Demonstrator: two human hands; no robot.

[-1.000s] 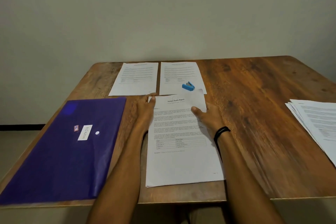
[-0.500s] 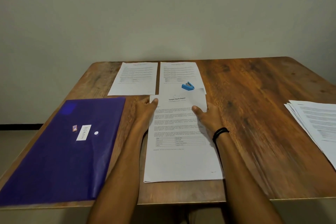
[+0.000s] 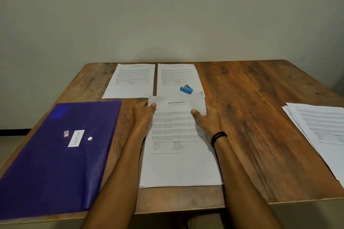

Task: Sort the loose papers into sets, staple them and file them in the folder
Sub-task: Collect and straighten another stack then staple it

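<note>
Left hand point(image 3: 144, 116) and right hand point(image 3: 209, 120) have nudged the paper set point(image 3: 178, 163) slightly farther from the table point(image 3: 260, 135)'s near edge.

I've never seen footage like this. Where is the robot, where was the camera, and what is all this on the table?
There is no machine here: these are a person's two bare hands, filmed by one camera worn on the head, looking forward and down. That is why the arms reach in from the bottom.

On the wooden table lie a purple folder at the left, a far left set and a far right set of printed pages side by side, a small blue stapler on the far right set, and a fanned pile of loose sheets at the right.

The left hand and right hand hold the middle set of papers, headed "Sample Health Report", near its top corners, thumbs on top; the fingers beneath are hidden.
</note>
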